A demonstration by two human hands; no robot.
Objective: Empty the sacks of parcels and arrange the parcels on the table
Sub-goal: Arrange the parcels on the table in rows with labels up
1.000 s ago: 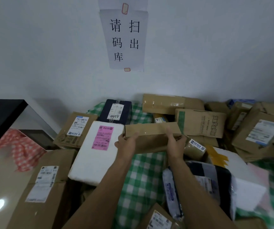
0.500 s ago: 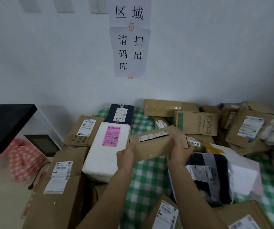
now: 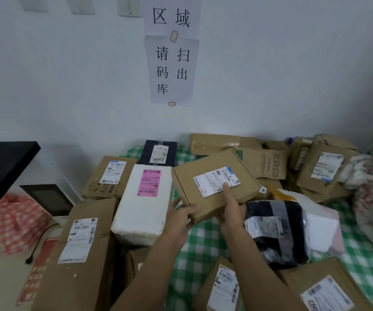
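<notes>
**Flat brown box held label-up over the table**

A flat cardboard box (image 3: 214, 182) is held tilted above the table (image 3: 203, 239), its white shipping label (image 3: 216, 181) facing up. The left hand (image 3: 181, 218) grips the box's near left corner, its fingers (image 3: 191, 209) curled shut over the edge and thumb on top. The right hand (image 3: 231, 212) supports the near right edge from below, most of its fingers hidden under the box, while its index finger (image 3: 227, 191) lies stretched across the top with the tip touching the label's lower edge.

Just left of the left fingers lies a white foam box (image 3: 140, 212) with a pink label (image 3: 149, 182). Just right of the right fingers sits a black plastic mailer (image 3: 277, 232), resting against a white package (image 3: 320, 230). Beyond the fingers, against the wall, brown cartons (image 3: 261, 166) and a dark blue parcel (image 3: 159, 153) are crowded together. Nearer than the hands, further cartons (image 3: 77, 254) lie on the green checked cloth.
</notes>
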